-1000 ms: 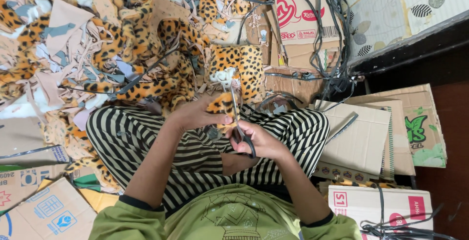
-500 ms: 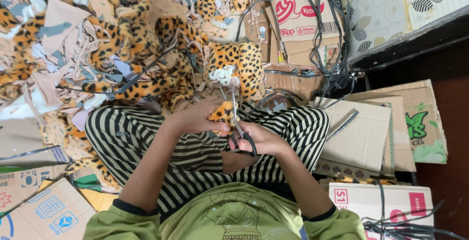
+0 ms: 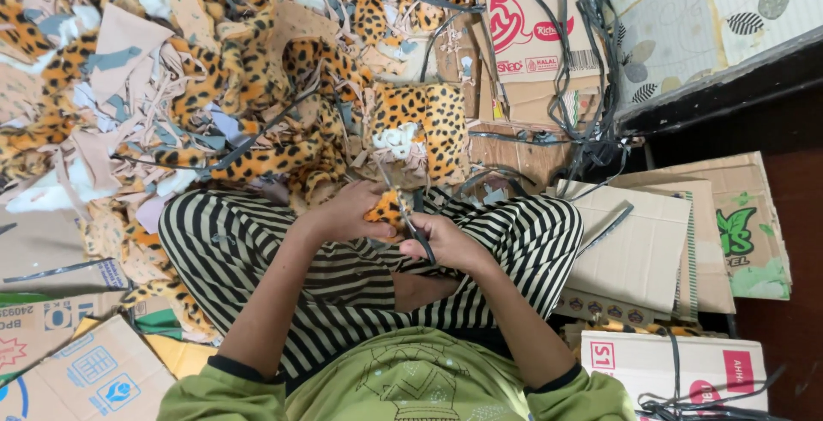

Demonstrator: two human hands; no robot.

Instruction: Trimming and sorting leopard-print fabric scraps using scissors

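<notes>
The left hand [image 3: 347, 213] pinches a leopard-print scrap [image 3: 384, 208]. The right hand [image 3: 447, 243], at four o'clock, now grips scissors [image 3: 418, 231] lower, their blades closing on the scrap.

scissors [image 3: 417, 225] perhaps lower, hands [image 3: 347, 213] nearer lap

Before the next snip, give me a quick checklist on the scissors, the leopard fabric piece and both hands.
1. Left hand grips the leopard-print fabric piece: ok.
2. Right hand holds the scissors: ok.
3. Blades meeting the piece's edge: cannot tell, too small.
4. Left fingers clear of the blades: cannot tell.
5. Piece held above the striped lap, apart from the scrap pile: ok.
</notes>
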